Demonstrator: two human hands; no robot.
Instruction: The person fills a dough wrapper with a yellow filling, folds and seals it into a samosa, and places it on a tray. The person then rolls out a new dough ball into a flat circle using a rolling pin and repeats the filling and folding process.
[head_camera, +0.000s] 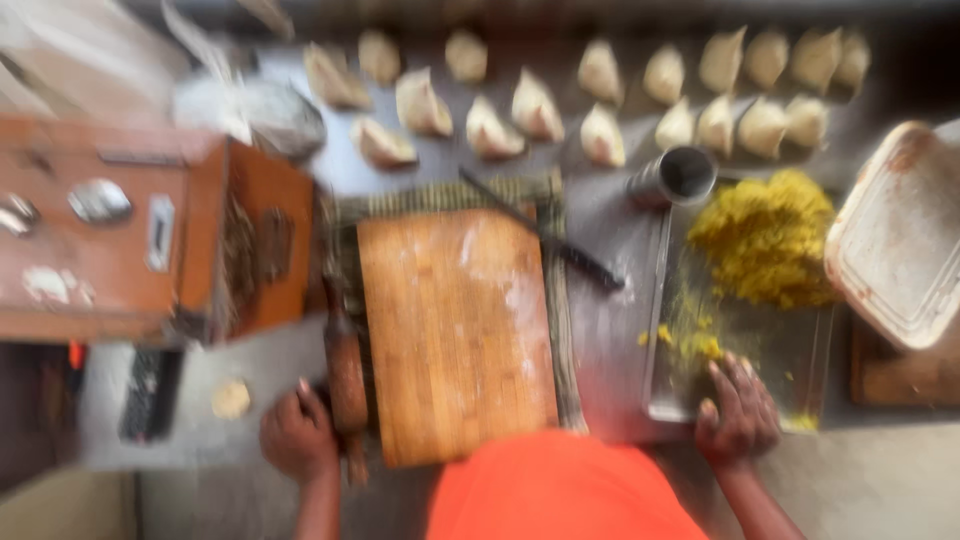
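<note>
The head view is blurred. My left hand (297, 435) rests low on the worktop with its fingers curled, right beside the end of a wooden rolling pin (346, 372); whether it grips the pin I cannot tell. A floured wooden board (455, 330) lies in the middle. My right hand (738, 410) lies spread on the near edge of a metal tray (790, 350) that holds a heap of yellow filling (765, 235). An orange garment (560, 490) covers the bottom centre.
Several folded pale pastries (535, 105) stand in rows along the back. A metal cup (675, 175) lies on its side, a dark knife (560, 245) beside the board. A brown box (150, 230) sits left, a white tray (900, 240) right, a small dough disc (231, 398) near left.
</note>
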